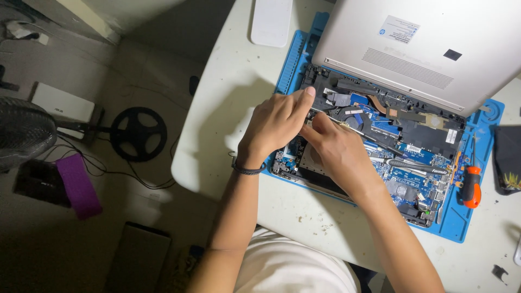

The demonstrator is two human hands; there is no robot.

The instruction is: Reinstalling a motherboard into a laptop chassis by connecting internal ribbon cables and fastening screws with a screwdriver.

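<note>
My left-hand fingers (300, 103) were curled down against the upper left part of the opened laptop (380, 146), thumb stretched toward the hinge edge, and my right-hand fingers (320, 126) were pinched together just beside them; whatever small part they pressed or gripped was hidden under the knuckles, so I could not tell whether either set was actually closed on anything. The left hand (274, 127) wore a dark band at the wrist and the right hand (339, 152) lay across the exposed blue circuit board (407, 179), the two hands touching over the fan area. The laptop sat with its base cover off and its silver lid (429, 49) propped open away from me, resting on a blue work mat (461, 228) on the white tabletop (228, 97). A black pen-like tool (415, 167) lay across the board to the right of my hands, and an orange-handled screwdriver (471, 187) rested on the mat's right edge. A white flat object (271, 20) lay at the far side of the tabletop, near the mat's corner. Off to the left, on the floor (135, 217), I saw a black round stand (138, 133) and a purple object (79, 185), well apart from the work
</note>
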